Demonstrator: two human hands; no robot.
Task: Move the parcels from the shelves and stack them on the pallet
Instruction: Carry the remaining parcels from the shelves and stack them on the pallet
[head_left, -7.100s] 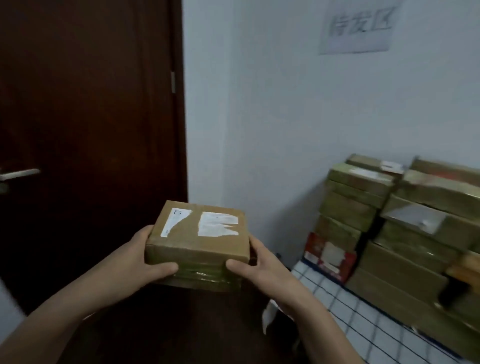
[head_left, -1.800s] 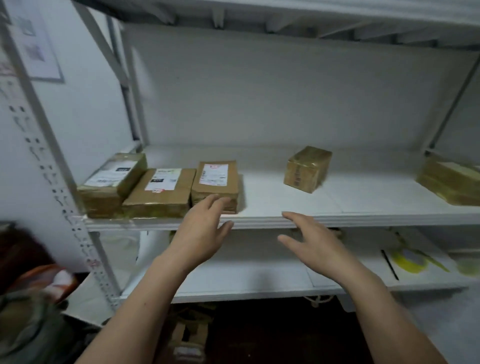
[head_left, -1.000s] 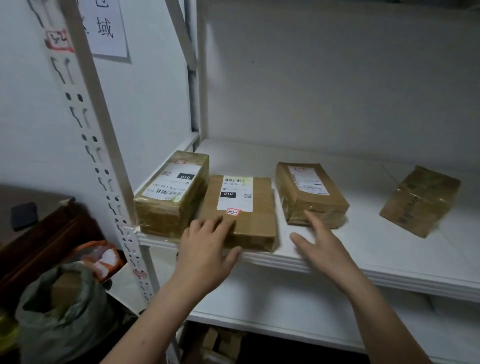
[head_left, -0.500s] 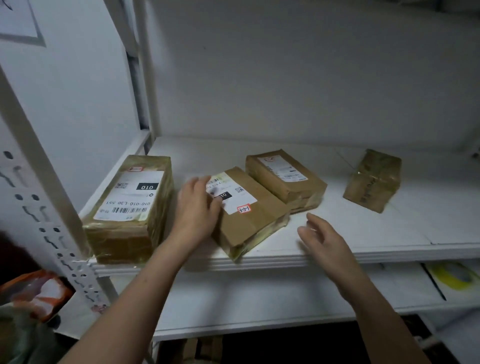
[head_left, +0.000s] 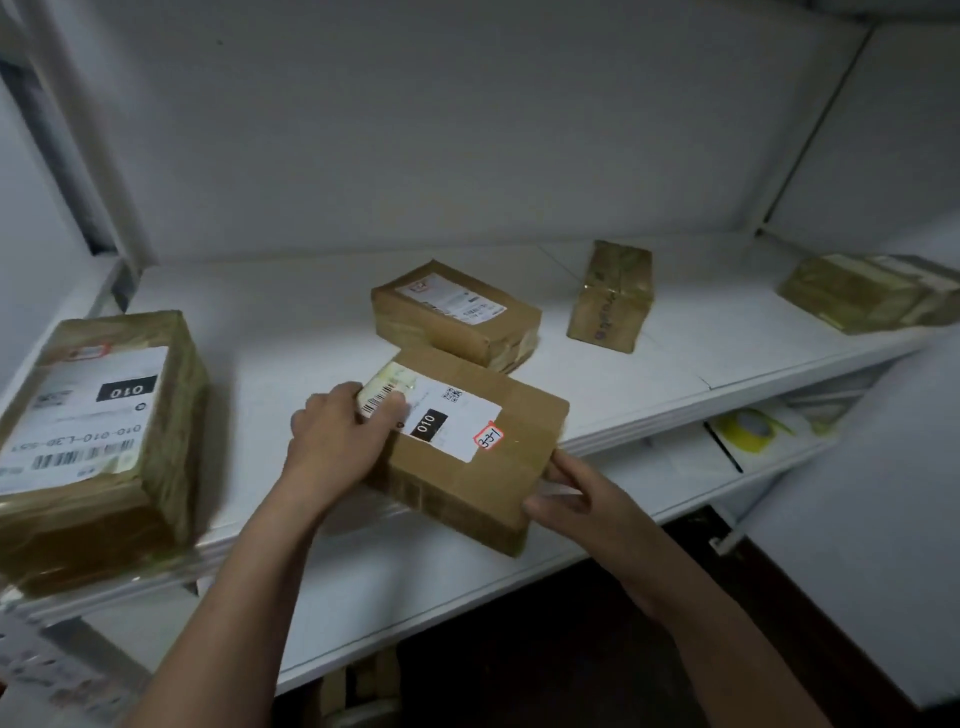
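Grip: your left hand (head_left: 337, 436) and right hand (head_left: 576, 499) clasp one parcel (head_left: 483, 452) by opposite ends, overhanging the shelf (head_left: 291, 322) edge. Carry it to the pallet, which is out of view. Four more parcels (head_left: 452, 312) lie on this shelf, yet to go.

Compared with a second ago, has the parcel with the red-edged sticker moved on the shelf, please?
Yes. The parcel has turned and slid forward; its near corner now overhangs the front edge of the shelf.
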